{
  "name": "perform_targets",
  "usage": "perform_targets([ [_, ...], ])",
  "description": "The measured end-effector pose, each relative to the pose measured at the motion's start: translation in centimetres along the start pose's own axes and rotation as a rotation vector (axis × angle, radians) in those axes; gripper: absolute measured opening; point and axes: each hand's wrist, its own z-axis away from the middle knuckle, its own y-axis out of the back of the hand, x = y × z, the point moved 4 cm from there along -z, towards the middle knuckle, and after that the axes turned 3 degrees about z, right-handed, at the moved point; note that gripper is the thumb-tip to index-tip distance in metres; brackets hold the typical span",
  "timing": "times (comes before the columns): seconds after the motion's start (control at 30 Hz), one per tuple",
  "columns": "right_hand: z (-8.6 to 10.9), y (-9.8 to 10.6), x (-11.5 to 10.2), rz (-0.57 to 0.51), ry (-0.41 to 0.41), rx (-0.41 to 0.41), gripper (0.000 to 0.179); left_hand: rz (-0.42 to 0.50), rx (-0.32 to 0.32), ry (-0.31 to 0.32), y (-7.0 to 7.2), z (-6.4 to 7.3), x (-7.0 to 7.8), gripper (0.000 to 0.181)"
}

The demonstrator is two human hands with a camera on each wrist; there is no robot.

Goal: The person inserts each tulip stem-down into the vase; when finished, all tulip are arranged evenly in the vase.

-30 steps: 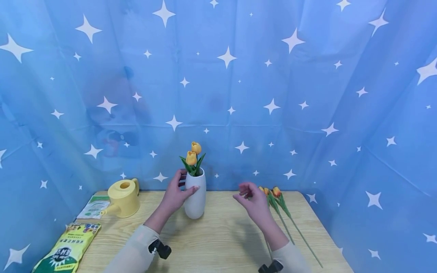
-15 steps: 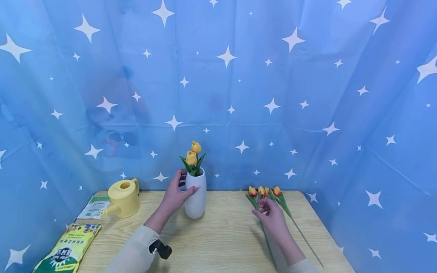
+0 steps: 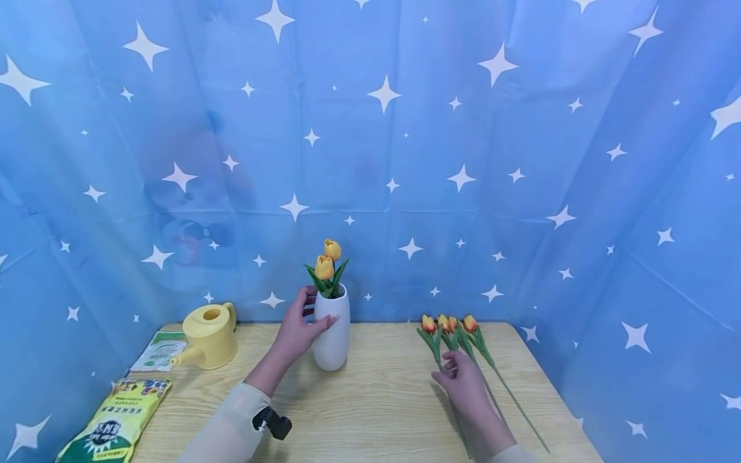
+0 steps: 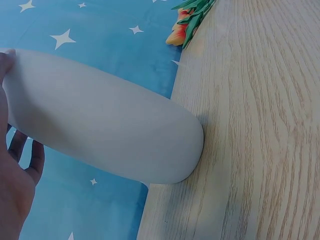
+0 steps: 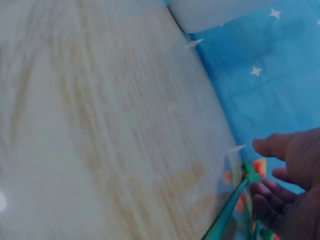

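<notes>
My left hand (image 3: 296, 331) grips a white vase (image 3: 334, 341) around its upper part, thumb across the front. It stands upright on the table, with two yellow tulips (image 3: 325, 267) in its mouth. In the left wrist view the vase (image 4: 105, 115) fills much of the picture, its base on the wood. On the right, several orange-red tulips (image 3: 428, 323) lie with their heads toward the back edge. My right hand (image 3: 467, 389) is over their stems, nearest the leftmost one. The right wrist view has its thumb and fingers (image 5: 272, 200) apart beside a green stem (image 5: 230, 207).
A yellow watering can (image 3: 211, 337) stands at the back left, spout toward the front. Beside it lie a white-and-green packet (image 3: 159, 352) and a yellow-green bag (image 3: 118, 418). A blue curtain with white stars (image 3: 370, 161) hangs behind the wooden table (image 3: 370, 411).
My right hand has moved right and down toward the front, from beside the tulip heads to their stems, uncovering the leftmost bloom. My left hand and the vase have stayed still.
</notes>
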Motion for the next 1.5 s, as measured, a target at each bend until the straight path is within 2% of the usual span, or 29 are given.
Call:
perform_targets([
  [0.3, -0.2, -0.7, 1.5, 0.035, -0.001, -0.020, 0.051, 0.001, -0.005, 0.014, 0.0, 0.1, 0.1, 0.072],
  [0.57, -0.3, -0.7, 1.3, 0.150, 0.020, -0.027, 0.049, -0.001, -0.006, 0.018, 0.1, 0.0, 0.0, 0.073],
  [0.67, -0.3, -0.6, 1.1, 0.155, 0.047, -0.029, 0.046, -0.002, -0.004, 0.023, 0.2, 0.0, 0.0, 0.074],
  [0.9, -0.3, -0.5, 0.5, 0.126, 0.029, -0.053, 0.041, -0.006, -0.004, 0.029, 0.0, 0.1, 0.0, 0.073],
  [1.17, -0.1, -0.7, 0.4, 0.076, 0.030, -0.038, 0.035, 0.002, -0.004, 0.015, 0.0, 0.1, 0.1, 0.071],
  [1.33, 0.1, -1.0, 0.5, -0.006, 0.014, -0.062, 0.034, 0.005, -0.004, 0.014, 0.0, 0.0, 0.0, 0.071],
  [1.5, 0.2, -1.3, 0.2, -0.126, -0.045, -0.114, 0.034, 0.006, -0.005, 0.009, 0.0, 0.0, 0.0, 0.071],
])
